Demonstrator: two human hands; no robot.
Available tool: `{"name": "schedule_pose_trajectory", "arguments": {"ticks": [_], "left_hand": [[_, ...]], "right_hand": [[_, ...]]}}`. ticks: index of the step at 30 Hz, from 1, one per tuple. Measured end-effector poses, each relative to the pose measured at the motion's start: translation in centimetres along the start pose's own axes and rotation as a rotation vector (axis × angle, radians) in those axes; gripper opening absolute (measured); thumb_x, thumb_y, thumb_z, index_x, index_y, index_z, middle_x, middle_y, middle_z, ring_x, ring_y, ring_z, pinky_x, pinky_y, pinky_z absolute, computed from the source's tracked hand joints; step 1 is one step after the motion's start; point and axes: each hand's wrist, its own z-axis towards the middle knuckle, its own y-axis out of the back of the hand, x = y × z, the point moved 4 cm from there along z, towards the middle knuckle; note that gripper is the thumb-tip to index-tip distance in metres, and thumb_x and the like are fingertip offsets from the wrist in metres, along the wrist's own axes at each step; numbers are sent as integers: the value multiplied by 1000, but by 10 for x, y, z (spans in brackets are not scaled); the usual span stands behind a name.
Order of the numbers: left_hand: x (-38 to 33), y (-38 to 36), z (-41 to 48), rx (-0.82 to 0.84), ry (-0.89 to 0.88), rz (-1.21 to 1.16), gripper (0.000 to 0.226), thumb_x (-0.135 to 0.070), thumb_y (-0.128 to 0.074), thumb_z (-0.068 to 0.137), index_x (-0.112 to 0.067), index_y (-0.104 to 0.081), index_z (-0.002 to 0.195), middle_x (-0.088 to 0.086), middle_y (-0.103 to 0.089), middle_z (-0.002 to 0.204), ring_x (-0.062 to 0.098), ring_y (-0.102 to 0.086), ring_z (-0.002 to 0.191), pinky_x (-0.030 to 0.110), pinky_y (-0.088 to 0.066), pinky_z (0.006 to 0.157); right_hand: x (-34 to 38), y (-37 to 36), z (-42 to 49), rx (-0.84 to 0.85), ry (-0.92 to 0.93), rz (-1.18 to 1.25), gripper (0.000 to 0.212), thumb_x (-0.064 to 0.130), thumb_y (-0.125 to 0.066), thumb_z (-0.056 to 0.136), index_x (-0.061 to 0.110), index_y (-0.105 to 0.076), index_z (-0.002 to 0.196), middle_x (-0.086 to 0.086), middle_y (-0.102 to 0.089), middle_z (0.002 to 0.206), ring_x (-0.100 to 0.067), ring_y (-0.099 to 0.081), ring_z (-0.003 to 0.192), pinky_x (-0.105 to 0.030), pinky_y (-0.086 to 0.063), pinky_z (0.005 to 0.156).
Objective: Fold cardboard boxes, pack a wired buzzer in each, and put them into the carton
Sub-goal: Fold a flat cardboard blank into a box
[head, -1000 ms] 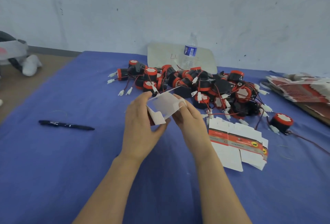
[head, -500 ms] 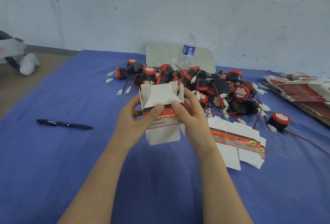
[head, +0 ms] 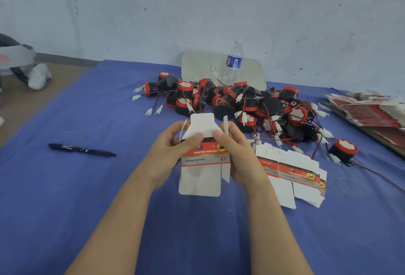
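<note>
A small white box (head: 202, 165) with a red and grey printed band is held upright over the blue table (head: 87, 187). My left hand (head: 169, 153) grips its left side, thumb on the front. My right hand (head: 237, 154) grips its right side, thumb pressing the far top flap down. Its near flap hangs unfolded toward me. Behind it lies a heap of black and red wired buzzers (head: 236, 103). One buzzer (head: 343, 150) sits apart at the right. Flat unfolded boxes (head: 293, 171) lie just right of my right hand.
A black pen (head: 81, 149) lies at the left. A water bottle (head: 233, 62) stands against a pale board (head: 197, 66) at the back wall. A stack of flat box blanks (head: 370, 110) sits at the right edge. Rubber bands lie on the cloth.
The box was turned from a tilted, sideways hold to upright with its printed band facing me. Both thumbs moved onto the front near the top flap.
</note>
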Motion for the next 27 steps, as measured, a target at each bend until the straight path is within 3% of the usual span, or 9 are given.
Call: {"name": "schedule_pose_trajectory", "arguments": {"ticks": [3,6,9,13,16,19,23,25,27], "left_hand": [[5,0,1,-36,33,23,53,-47,-69,68,-14,-62,107,4,-73,95,23,-71,89,34,-58,75],[5,2,2,-148,60,99,52,-57,-65,63,-12,-57,88,3,-73,86,19,-72,82,34,-58,73],[-4,3,1,-299,-40,327,48,-62,-59,63,-18,-45,75,-3,-67,74,12,-70,72,21,-53,59],[-17,-5,-4,-339,-313,425,38,-60,-67,73,-31,-41,70,-12,-55,69,11,-62,70,19,-50,56],[-20,-12,-3,-313,-479,632,19,-50,-62,80,-36,-50,85,-11,-55,95,13,-54,95,17,-44,80],[-17,-11,-2,-288,-507,813,40,-51,-56,86,-29,-60,120,-9,-40,134,5,-29,126,19,-25,104],[-10,-15,4,-159,-290,543,39,-51,-43,87,-50,-43,126,-21,-28,139,-7,-35,124,2,-33,93],[-4,-14,10,-150,-104,249,47,-61,-32,92,-44,-46,134,-11,-45,140,2,-46,125,15,-42,96],[2,-13,9,-104,-94,143,51,-70,-21,90,-54,-45,133,-10,-54,134,8,-50,124,28,-39,104]], "right_hand": [[-3,-1,0,-11,-92,24,51,41,-68,79,-2,-56,104,-12,-68,91,-22,-69,80,-30,-58,70],[-7,-1,3,-77,-173,-97,43,59,-58,71,20,-70,82,-3,-74,79,-18,-72,79,-26,-57,68],[-12,0,6,-151,-246,-126,56,74,-42,75,30,-76,67,-2,-75,81,-20,-72,87,-32,-55,83],[-9,-3,7,-75,-259,153,70,80,-38,66,32,-76,99,-8,-72,108,-23,-69,102,-37,-53,91],[-10,0,7,-63,-256,244,64,63,-50,80,18,-62,124,-15,-67,118,-28,-64,110,-47,-48,99],[-2,3,7,-75,-142,329,30,31,-52,95,14,-62,117,-15,-68,111,-30,-63,100,-43,-51,88],[-1,1,7,-124,-20,256,16,19,-50,94,13,-61,104,-5,-68,90,-21,-63,80,-32,-53,64],[-3,-2,6,-128,-12,230,12,19,-50,93,14,-61,96,-4,-67,92,-20,-64,83,-32,-54,68],[-3,-5,6,-124,0,219,11,18,-51,92,14,-61,92,-3,-68,102,-20,-65,90,-34,-54,74]]}}
